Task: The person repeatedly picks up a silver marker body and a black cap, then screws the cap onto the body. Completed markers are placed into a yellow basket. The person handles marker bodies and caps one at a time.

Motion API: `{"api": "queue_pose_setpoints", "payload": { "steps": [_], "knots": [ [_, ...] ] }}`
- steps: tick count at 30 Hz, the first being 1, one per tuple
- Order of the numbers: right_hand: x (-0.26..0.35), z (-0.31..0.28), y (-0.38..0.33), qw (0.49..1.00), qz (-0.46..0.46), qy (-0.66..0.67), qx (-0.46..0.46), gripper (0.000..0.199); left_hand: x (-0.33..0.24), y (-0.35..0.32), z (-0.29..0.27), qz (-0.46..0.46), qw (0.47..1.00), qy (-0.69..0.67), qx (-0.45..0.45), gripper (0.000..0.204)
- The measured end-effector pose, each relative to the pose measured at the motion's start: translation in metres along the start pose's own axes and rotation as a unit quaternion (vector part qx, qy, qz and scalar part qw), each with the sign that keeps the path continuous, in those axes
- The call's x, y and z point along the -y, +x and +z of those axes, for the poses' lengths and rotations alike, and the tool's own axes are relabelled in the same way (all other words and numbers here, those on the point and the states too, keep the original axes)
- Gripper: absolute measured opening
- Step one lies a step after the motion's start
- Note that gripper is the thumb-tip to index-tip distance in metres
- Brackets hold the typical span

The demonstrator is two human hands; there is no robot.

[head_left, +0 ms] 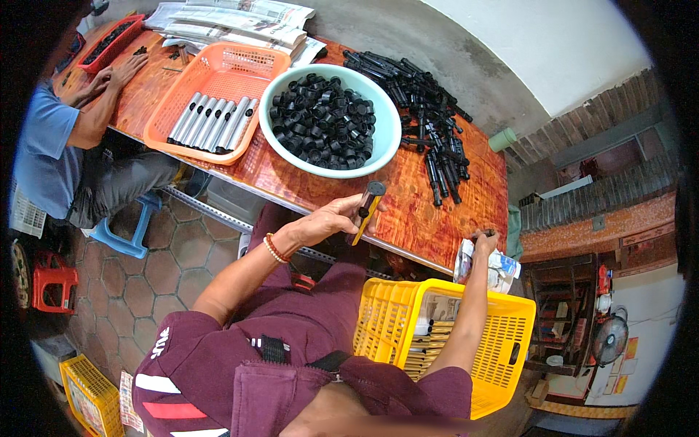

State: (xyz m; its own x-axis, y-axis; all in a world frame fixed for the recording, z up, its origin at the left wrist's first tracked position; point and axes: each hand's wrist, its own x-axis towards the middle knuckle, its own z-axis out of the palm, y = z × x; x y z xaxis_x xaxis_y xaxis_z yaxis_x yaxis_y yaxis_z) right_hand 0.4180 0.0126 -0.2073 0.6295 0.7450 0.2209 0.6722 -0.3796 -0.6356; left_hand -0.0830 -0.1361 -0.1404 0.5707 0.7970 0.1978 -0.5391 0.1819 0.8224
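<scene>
apparently we're at a hold-and-reach step, our left hand (325, 223) grasping a tilted black-and-yellow tube (363, 215) by the table's (415, 226) front edge, our right hand (486, 241), grip indiscernible, at a plastic bag (502, 277), so moving on likely calls for steady left fingers.
</scene>
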Motion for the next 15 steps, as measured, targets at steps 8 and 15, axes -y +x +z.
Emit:
{"api": "queue_pose_setpoints", "payload": {
  "steps": [8,15],
  "knots": [
    [0.021,-0.008,-0.01,0.993,-0.022,0.057,-0.098,0.07,-0.002,-0.002,0.001,-0.015,1.0,0.012,-0.017,0.059],
    [0.041,-0.035,-0.028,0.958,-0.2,0.183,-0.095,0.051,-0.007,-0.003,-0.002,0.028,0.994,0.03,-0.102,0.059]
  ]
}}
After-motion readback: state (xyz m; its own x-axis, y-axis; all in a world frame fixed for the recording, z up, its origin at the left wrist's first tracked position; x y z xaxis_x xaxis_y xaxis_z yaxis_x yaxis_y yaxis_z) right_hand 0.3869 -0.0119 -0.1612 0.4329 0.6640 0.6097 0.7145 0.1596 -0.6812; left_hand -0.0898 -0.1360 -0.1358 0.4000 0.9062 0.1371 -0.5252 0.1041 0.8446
